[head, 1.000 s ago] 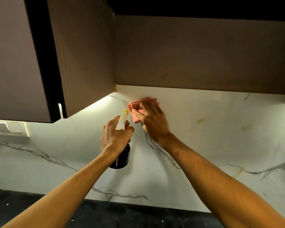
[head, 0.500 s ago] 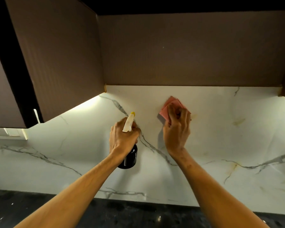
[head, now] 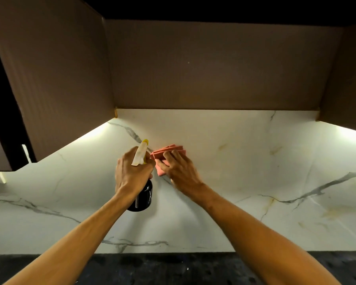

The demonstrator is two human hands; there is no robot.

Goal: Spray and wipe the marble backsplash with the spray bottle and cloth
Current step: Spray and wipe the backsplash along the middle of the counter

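Right hand point(head: 179, 171), fingers pressing the cloth point(head: 169, 150) flat, had swept back left to the bottle point(head: 144, 198) the left hand point(head: 130, 173) gripped; backsplash point(head: 234, 161) wiping continued.

White mark, perhaps an "X", on the black spray bottle point(head: 143, 200); otherwise unreadable.

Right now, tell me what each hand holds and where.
Left hand grips the spray bottle by its neck; right hand presses the cloth flat against the backsplash.
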